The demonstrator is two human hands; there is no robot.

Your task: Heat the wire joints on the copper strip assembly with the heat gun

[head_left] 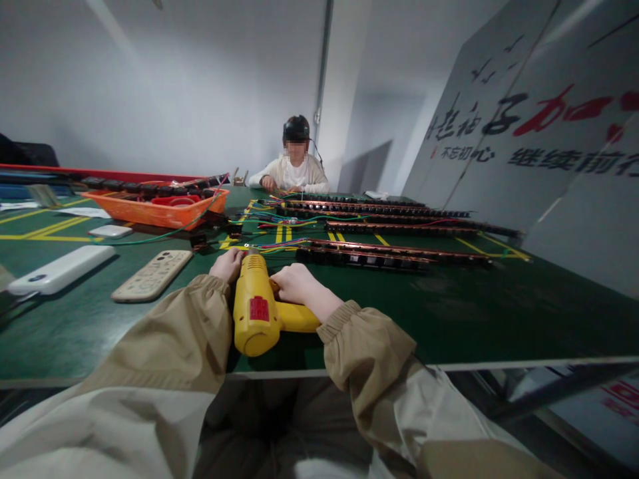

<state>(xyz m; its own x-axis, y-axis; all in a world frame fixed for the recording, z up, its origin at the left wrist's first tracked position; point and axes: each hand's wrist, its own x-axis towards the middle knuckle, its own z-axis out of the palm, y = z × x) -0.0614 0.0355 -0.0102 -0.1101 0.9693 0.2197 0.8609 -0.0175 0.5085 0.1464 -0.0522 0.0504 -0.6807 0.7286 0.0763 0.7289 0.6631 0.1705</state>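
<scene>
A yellow heat gun [255, 306] with a red label lies on its side near the table's front edge, its nozzle facing away from me. My right hand [299, 285] is closed around its handle. Just left of the nozzle is my left hand [228, 266], its fingers partly hidden by the heat gun; what it holds, if anything, cannot be made out. Beyond both hands, thin coloured wires [279, 245] run to a long black strip with copper-coloured bars [379, 256].
More black strips [369, 211] lie behind. An orange basket [164, 211] holds black parts. A patterned phone [152, 276] and a white power bank [62, 269] rest on the green table [499, 306]. A person [295, 163] sits across the table.
</scene>
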